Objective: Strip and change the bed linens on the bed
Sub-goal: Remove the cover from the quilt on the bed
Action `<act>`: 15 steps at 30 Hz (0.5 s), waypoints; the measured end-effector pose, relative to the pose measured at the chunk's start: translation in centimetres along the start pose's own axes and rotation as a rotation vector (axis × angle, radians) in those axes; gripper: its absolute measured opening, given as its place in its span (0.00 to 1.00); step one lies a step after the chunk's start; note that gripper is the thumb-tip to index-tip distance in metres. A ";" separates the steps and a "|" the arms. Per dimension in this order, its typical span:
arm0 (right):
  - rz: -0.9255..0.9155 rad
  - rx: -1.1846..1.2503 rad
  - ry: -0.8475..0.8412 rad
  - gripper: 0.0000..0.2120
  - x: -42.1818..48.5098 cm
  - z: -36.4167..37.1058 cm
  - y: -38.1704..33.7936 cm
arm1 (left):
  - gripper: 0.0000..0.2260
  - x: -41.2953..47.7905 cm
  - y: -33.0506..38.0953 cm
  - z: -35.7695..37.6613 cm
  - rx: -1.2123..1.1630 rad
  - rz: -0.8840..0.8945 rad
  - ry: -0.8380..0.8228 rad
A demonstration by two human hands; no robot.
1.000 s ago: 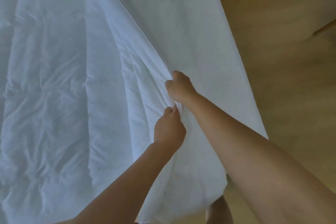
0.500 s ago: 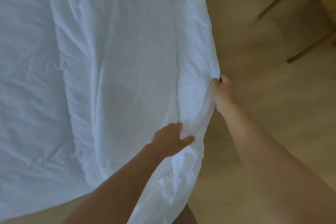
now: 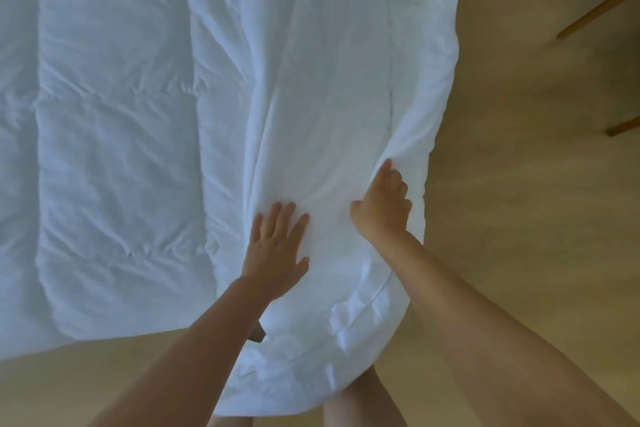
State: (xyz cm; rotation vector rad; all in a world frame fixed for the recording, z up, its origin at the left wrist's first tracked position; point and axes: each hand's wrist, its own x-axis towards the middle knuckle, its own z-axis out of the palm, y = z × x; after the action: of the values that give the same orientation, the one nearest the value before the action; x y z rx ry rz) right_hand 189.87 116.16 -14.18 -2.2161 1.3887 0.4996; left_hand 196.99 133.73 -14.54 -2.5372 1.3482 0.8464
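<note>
A white quilted duvet [image 3: 114,135] fills the left and middle of the head view. A white cover [image 3: 329,87] lies over its right part, bunched along the right edge and at the near corner. My left hand [image 3: 277,246] lies flat on the cover with fingers spread. My right hand [image 3: 384,204] grips a fold of the cover's right edge, fingers curled into the cloth.
Light wooden floor [image 3: 526,184] lies to the right and below the bedding. Two wooden furniture legs [image 3: 595,14] slant in at the upper right. My bare legs [image 3: 360,402] show under the near corner of the bedding.
My left hand has let go and now lies flat on the cover. My right hand has shifted along the right edge, still gripping it. The cover lies flatter on the duvet.
</note>
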 end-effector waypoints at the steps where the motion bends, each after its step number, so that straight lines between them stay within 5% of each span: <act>1: -0.046 0.005 -0.007 0.40 -0.4 0.1 -2.0 | 0.32 -0.6 -0.8 0.1 -0.009 -0.001 0.014; 6: -0.224 0.088 -0.131 0.36 -5.3 4.3 -12.1 | 0.31 -5.1 -8.5 0.3 -0.212 -0.158 0.084; 9: -0.220 -0.063 -0.173 0.39 -9.2 9.6 -18.4 | 0.30 -10.6 -17.7 2.0 -0.301 -0.316 0.118; 15: -0.191 0.017 -0.376 0.47 -17.9 21.2 -34.0 | 0.26 -23.0 -37.2 6.5 -0.489 -0.496 0.206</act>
State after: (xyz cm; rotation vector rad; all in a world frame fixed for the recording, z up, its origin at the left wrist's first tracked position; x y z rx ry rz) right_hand 211.96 154.06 -15.27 -2.0784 0.9740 0.7830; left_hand 213.99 174.49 -12.29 -3.1962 0.5237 0.9075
